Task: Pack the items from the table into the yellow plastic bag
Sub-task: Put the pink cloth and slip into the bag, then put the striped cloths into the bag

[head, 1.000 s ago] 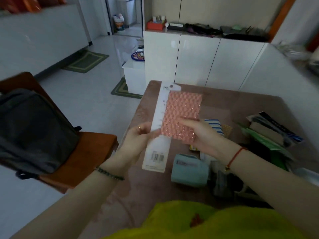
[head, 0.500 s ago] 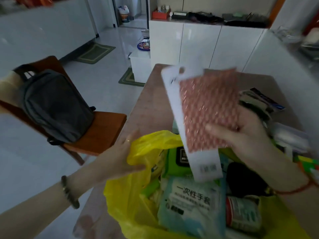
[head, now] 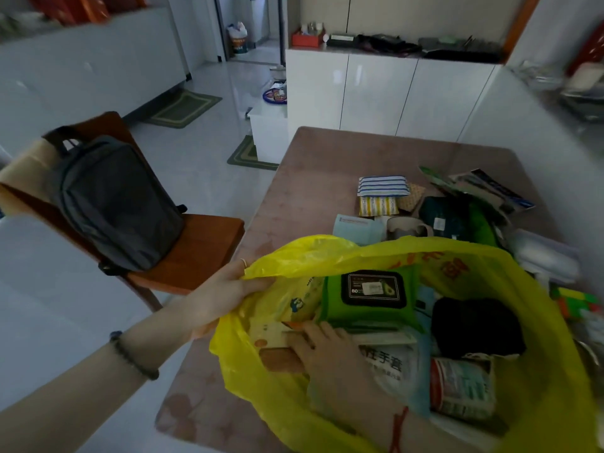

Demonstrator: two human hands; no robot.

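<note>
Dark bead bracelet (head: 134, 356), ring (head: 243, 263) at left hand (head: 225, 289); red cord (head: 397, 429), right wrist

Green wipes pack (head: 369, 299) reads "80" — glove packet (head: 389, 364), "手套".

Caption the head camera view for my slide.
Left hand holds the yellow bag open; right hand rests on a pink packet inside.

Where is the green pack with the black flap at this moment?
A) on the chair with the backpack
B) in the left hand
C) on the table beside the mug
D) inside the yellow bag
D: the green pack lies inside the yellow bag, whose rim the left hand grips.
</note>
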